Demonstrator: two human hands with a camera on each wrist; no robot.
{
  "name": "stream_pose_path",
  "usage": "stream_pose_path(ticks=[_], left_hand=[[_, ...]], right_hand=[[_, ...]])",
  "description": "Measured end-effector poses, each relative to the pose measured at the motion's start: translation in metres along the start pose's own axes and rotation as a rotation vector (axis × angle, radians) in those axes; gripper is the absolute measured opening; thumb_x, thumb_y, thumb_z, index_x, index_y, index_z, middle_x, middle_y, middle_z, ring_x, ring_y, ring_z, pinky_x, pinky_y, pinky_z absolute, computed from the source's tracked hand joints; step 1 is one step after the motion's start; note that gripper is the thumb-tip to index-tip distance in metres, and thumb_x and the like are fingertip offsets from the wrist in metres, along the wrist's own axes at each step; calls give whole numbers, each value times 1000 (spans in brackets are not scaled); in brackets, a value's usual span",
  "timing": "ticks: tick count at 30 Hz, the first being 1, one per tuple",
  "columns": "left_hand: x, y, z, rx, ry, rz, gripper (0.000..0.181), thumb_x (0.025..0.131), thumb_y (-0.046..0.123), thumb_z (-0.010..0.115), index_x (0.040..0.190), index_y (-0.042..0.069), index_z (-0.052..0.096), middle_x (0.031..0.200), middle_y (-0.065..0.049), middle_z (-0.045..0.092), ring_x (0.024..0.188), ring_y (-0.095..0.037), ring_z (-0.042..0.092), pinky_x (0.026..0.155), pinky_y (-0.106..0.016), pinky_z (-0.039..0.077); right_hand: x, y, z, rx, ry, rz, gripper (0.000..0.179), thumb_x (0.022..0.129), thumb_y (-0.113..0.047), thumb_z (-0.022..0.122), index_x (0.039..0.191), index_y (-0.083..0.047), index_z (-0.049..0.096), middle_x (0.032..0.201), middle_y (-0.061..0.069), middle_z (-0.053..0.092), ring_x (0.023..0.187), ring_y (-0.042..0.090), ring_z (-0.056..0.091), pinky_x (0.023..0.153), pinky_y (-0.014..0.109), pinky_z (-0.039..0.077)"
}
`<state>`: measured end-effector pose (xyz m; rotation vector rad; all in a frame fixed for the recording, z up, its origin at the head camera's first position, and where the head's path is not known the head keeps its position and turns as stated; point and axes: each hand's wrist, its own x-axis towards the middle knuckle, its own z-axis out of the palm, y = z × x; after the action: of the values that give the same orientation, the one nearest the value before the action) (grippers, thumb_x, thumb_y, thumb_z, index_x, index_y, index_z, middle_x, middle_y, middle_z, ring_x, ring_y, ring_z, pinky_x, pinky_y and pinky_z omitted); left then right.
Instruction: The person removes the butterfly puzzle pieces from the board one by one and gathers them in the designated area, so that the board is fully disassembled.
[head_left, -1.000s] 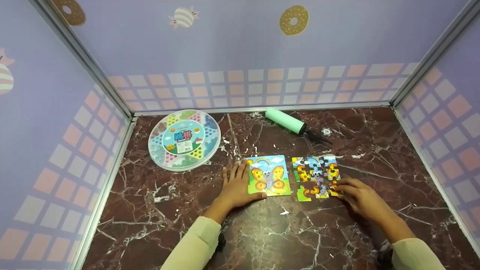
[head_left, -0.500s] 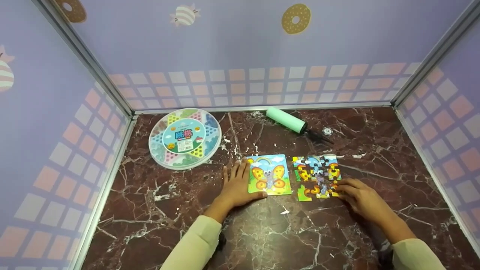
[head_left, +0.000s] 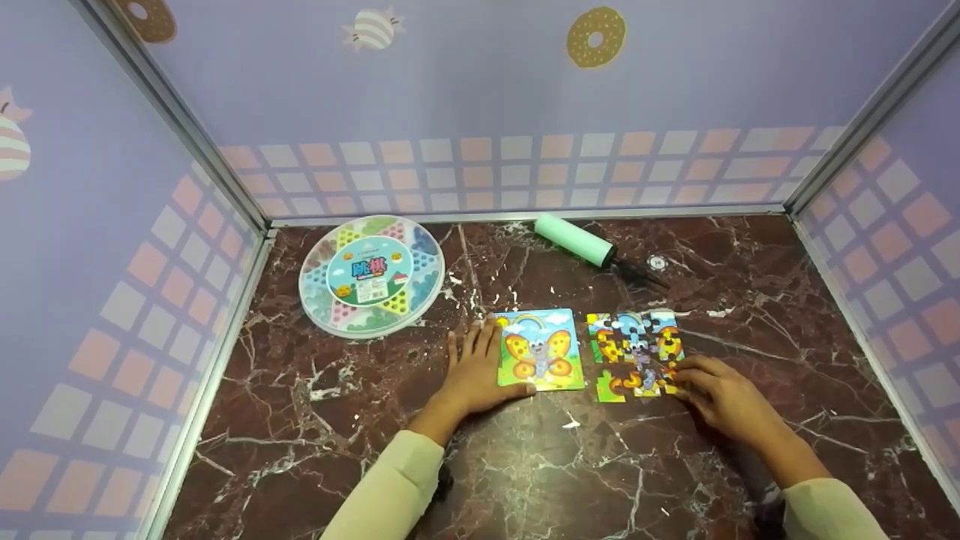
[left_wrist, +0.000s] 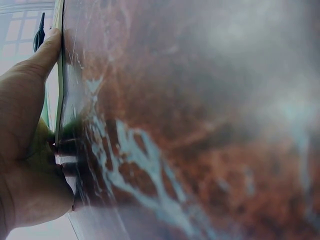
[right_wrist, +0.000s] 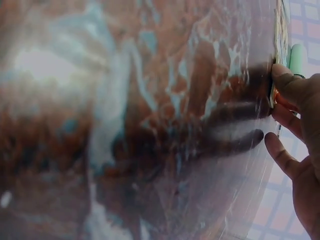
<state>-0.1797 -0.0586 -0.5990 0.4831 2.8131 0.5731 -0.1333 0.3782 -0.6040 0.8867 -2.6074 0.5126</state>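
A square butterfly picture card [head_left: 540, 349] lies flat on the marbled tabletop. My left hand [head_left: 474, 376] rests along its left side with fingers extended, the thumb on its lower edge. In the left wrist view the thumb [left_wrist: 46, 52] touches the card's edge. To the right lies a matching butterfly jigsaw puzzle [head_left: 636, 351], its pieces laid in rows with some gaps between them. My right hand [head_left: 724, 394] pinches a puzzle piece [head_left: 670, 379] at the lower right corner, partly hidden by the fingertips. The right wrist view shows thumb and fingers [right_wrist: 284, 80] at the puzzle's edge.
A round Chinese checkers box [head_left: 371, 277] sits at the back left. A mint green hand pump [head_left: 574, 240] with a black end lies at the back, beside a small round white chip [head_left: 657, 262]. Purple patterned walls [head_left: 480, 90] enclose the table's back and sides.
Both hands stay in nearly the same place, and the card and puzzle look unchanged. The head view has shifted very slightly.
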Motion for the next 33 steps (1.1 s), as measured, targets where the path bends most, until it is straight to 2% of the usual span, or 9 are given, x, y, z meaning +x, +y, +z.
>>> stream_pose_path(ticks=[5, 13, 20, 28, 33], left_hand=[[1, 0, 2, 4, 2, -1, 128, 89, 82, 70, 177, 4, 19, 188, -16, 11, 174, -43, 11, 136, -74, -2], [-1, -1, 2, -22, -14, -7, 126, 91, 82, 69, 178, 6, 17, 188, -13, 7, 175, -42, 7, 137, -73, -4], [-2, -4, 2, -24, -10, -4, 127, 91, 79, 71, 177, 3, 18, 188, -16, 8, 174, -44, 8, 136, -75, -4], [-1, -2, 1, -18, -8, -5, 128, 90, 80, 71, 177, 3, 18, 188, -16, 7, 174, -44, 9, 136, -75, -4], [1, -3, 1, -27, -18, -7, 131, 89, 83, 70, 178, 4, 16, 188, -14, 6, 174, -42, 7, 136, -73, -5]], right_hand=[[0, 0, -3, 11, 4, -12, 33, 77, 1, 97, 105, -9, 83, 118, 8, 77, 106, 26, 76, 86, 44, 64], [-2, 2, -4, 40, -8, -23, 35, 78, 6, 95, 108, -9, 85, 120, 9, 77, 108, 27, 76, 90, 38, 60], [0, 0, -3, 50, -11, -22, 33, 77, 6, 95, 106, -10, 86, 119, 8, 78, 105, 26, 76, 89, 40, 61], [2, -2, -4, 52, -44, 11, 25, 81, -3, 95, 103, -11, 86, 118, 8, 78, 106, 27, 73, 86, 51, 63], [5, -4, 1, 38, -56, 61, 15, 85, -12, 94, 97, -15, 86, 117, 7, 79, 108, 29, 68, 84, 58, 57]])
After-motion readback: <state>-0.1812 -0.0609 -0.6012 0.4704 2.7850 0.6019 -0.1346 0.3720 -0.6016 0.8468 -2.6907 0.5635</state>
